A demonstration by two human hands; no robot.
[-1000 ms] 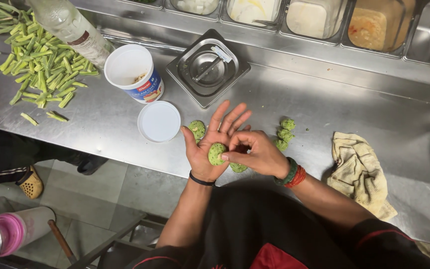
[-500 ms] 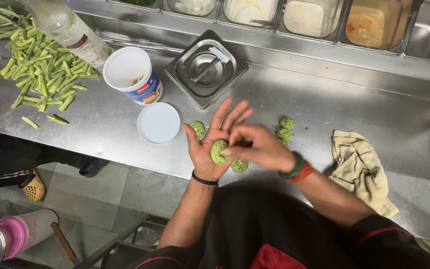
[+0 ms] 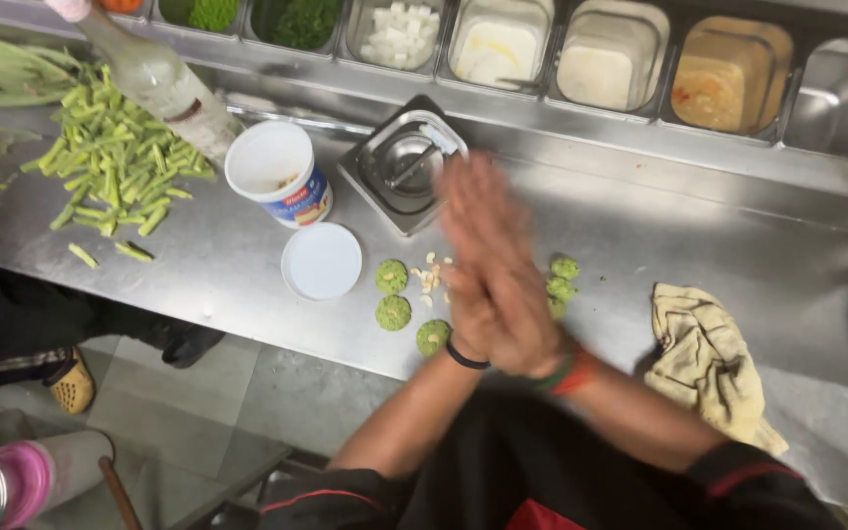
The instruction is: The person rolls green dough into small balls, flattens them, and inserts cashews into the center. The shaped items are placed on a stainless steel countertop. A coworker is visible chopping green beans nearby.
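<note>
Over the steel tabletop [image 3: 699, 245] the person's two hands are pressed flat together, palm against palm, fingers pointing away toward the back of the bench and blurred. The right hand [image 3: 517, 294] lies on top and hides most of the left hand [image 3: 463, 304]; whether anything is caught between the palms I cannot tell, so neither grip can be read as pinching or bare. A black band circles the left wrist, and green and red bands circle the right. Just left of the hands three green patties [image 3: 393, 312] lie on the tabletop, well spaced, with a few pale nut pieces [image 3: 431, 280] scattered between them and the hands. Just right of the hands, partly hidden by them, a small cluster of green balls [image 3: 562, 285] sits close together. Farther left stand a white lid [image 3: 321, 260], lying flat, and an open white tub [image 3: 272, 167] beside it. A square steel container [image 3: 399, 167] sits behind the hands. Chopped green beans [image 3: 110, 167] are heaped at the far left, next to a clear bottle [image 3: 164, 83] lying tilted. A crumpled yellow cloth [image 3: 704, 358] rests on the right. Along the back runs a row of inset pans [image 3: 591, 64] holding various fillings.
</note>
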